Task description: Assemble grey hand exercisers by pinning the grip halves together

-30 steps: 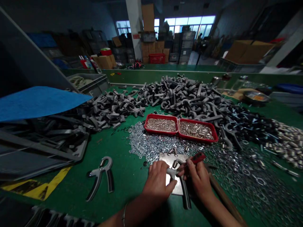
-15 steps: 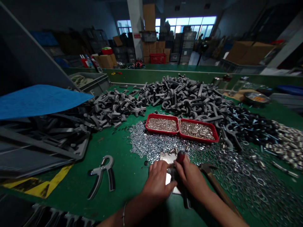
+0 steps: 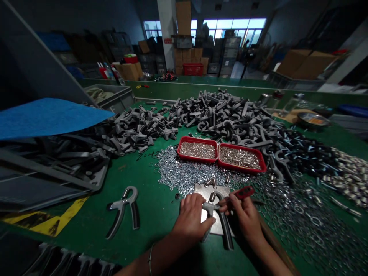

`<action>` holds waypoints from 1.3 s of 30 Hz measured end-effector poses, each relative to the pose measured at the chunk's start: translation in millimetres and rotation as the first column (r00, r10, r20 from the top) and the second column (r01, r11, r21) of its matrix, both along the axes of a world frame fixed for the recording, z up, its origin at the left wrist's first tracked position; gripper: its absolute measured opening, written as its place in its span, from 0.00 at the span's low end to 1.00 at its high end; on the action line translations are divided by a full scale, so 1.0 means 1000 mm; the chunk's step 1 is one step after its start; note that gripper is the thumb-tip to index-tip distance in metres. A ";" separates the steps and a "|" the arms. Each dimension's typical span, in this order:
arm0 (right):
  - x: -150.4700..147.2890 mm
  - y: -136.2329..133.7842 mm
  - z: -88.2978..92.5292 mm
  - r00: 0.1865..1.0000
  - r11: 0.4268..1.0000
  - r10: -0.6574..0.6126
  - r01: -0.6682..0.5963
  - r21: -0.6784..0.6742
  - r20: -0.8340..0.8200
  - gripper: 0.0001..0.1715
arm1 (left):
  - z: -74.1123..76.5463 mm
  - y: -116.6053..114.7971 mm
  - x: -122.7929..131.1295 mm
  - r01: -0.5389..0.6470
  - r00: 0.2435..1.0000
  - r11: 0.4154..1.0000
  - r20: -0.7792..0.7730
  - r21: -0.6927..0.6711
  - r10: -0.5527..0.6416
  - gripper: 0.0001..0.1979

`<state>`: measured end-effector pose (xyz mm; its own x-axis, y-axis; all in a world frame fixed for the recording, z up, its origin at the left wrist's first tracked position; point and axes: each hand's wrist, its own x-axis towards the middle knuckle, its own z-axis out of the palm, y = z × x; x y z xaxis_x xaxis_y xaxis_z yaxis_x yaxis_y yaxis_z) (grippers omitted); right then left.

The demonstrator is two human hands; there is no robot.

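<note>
Head view: a grey-and-black spring hand gripper [image 3: 222,230] lies across a steel plate [image 3: 212,189] on a green work mat [image 3: 155,230], its coil spring [image 3: 212,197] at the upper end. The left hand [image 3: 191,216], with a thin bracelet [image 3: 150,260] at the wrist, has its fingers curled closed over the gripper's grey head. The right hand [image 3: 244,218] pinches a small red slotted part [image 3: 244,192], thumb and fingers closed on it, with a thin shaft seeming to reach toward the gripper head. Counts: two hands; one plate; two complete grippers in clear view, the second, a loose hand gripper [image 3: 123,211], lying on the mat to the left. Beyond the plate are two red trays [image 3: 197,138] [image 3: 241,147] of small metal parts, side by side and touching, in a spread of zinc washers [image 3: 184,172] too many to count. Further off lies a heap of grey gripper bodies [image 3: 224,115]; to the right, a wooden tool handle [image 3: 277,249] runs past the right forearm; at left are a blue sheet [image 3: 48,119] and a grey plastic crate [image 3: 109,97]
</note>
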<state>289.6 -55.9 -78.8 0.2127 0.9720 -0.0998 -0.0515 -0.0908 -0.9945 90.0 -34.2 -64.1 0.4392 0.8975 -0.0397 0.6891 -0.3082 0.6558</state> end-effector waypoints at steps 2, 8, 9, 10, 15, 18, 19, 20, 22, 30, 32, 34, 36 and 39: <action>-0.001 -0.001 0.002 0.995 1.000 0.013 -0.013 -0.004 0.102 0.15 | 0.000 -0.001 0.000 0.001 1.000 1.000 0.002 0.001 -0.001 0.17; -0.009 -0.003 0.015 0.662 0.965 0.010 -0.202 0.166 0.750 0.15 | 0.000 -0.002 0.000 0.011 1.000 1.000 -0.019 0.006 -0.011 0.17; -0.012 -0.002 0.020 0.609 0.954 0.009 -0.243 0.175 0.793 0.16 | 0.000 -0.002 0.001 0.009 1.000 1.000 -0.025 0.007 -0.008 0.17; -0.015 0.000 0.028 0.595 0.948 0.016 -0.265 0.178 0.804 0.17 | 0.001 -0.001 0.002 0.002 0.999 1.000 -0.032 0.006 -0.001 0.17; -0.032 0.006 0.079 0.840 0.960 0.066 -0.200 0.195 0.538 0.26 | 0.006 -0.004 0.008 -0.041 0.993 0.998 -0.110 -0.037 0.037 0.18; -0.008 0.015 0.086 0.985 0.987 0.123 -0.134 0.085 0.124 0.21 | 0.008 -0.006 0.005 -0.030 0.994 0.999 -0.103 -0.040 0.025 0.21; 0.009 0.020 0.080 0.985 0.993 0.111 -0.115 0.027 0.131 0.21 | 0.009 -0.004 0.003 -0.005 0.996 0.999 -0.084 -0.034 0.002 0.22; 0.031 0.025 0.072 0.970 0.997 0.081 -0.079 -0.017 0.228 0.22 | 0.012 0.000 0.000 0.023 0.998 1.000 -0.062 -0.019 -0.024 0.23; 0.083 0.034 0.053 0.838 0.995 0.055 0.001 -0.103 0.544 0.24 | 0.021 0.020 -0.006 0.081 0.996 0.996 -0.031 0.048 -0.080 0.21; 0.171 0.063 0.052 0.266 0.996 -0.071 -0.035 0.083 0.961 0.24 | 0.053 0.196 0.001 0.077 0.962 0.943 -0.271 0.324 0.015 0.08; 0.135 0.086 0.063 0.157 0.957 -0.109 -0.249 0.146 0.982 0.19 | 0.049 0.226 0.006 0.070 0.945 0.947 -0.324 0.312 0.037 0.09; 0.090 0.116 0.068 0.144 0.922 -0.078 -0.367 0.126 0.987 0.14 | 0.041 0.240 0.008 0.070 0.931 0.950 -0.362 0.306 0.048 0.14; 0.046 0.149 0.067 0.122 0.900 -0.052 -0.425 0.100 0.991 0.10 | 0.034 0.243 0.007 0.070 0.923 0.947 -0.381 0.314 0.058 0.16; 0.004 0.191 0.058 0.083 0.886 -0.007 -0.462 0.045 0.997 0.08 | 0.029 0.236 0.001 0.062 0.923 0.937 -0.376 0.344 0.077 0.13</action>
